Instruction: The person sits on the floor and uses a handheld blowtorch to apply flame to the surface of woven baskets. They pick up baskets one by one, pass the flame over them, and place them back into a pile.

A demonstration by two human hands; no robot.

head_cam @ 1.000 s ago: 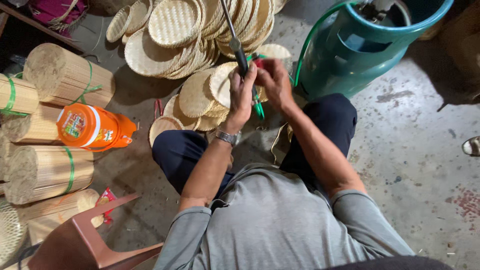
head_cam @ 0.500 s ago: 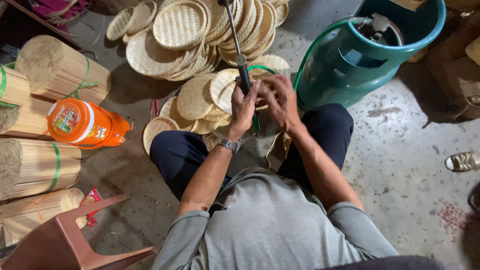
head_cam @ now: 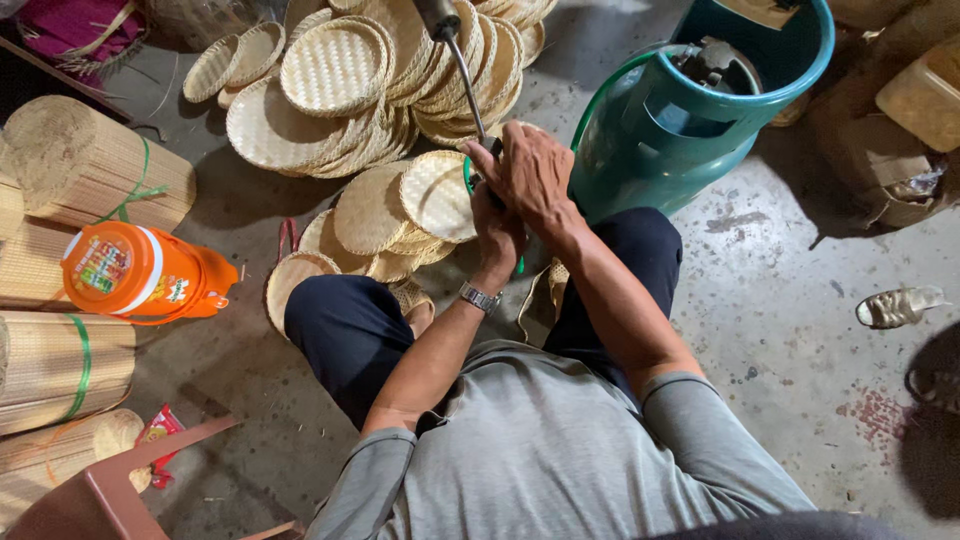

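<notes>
Both forearms reach forward from the lap and meet over the knees. The right hand (head_cam: 535,180) lies on top, palm down, knuckles up, its fingers (head_cam: 500,160) curled tight over the grip of a torch (head_cam: 462,65). The left hand (head_cam: 497,232) sits just under it, wrist bent up with a watch (head_cam: 480,297) on it, fingers wrapped shut round the same grip; how far they close underneath cannot be told. The torch's thin metal tube rises from the top of the right fingers and runs up and a little left, out past the top edge. A green hose (head_cam: 600,85) comes out at the fingers and arcs right to the cylinder (head_cam: 690,130), which stands just right of the right knuckles, nearly touching the wrist. Left of and beyond the fingers lies a heap of round woven trays (head_cam: 335,70); the nearest tray (head_cam: 435,195) is just beside the left fingertips. Bare concrete floor (head_cam: 780,290) opens to the right beyond the cylinder. Well left of the hands sit an orange jug (head_cam: 135,272) and bundles of sticks (head_cam: 90,165)
</notes>
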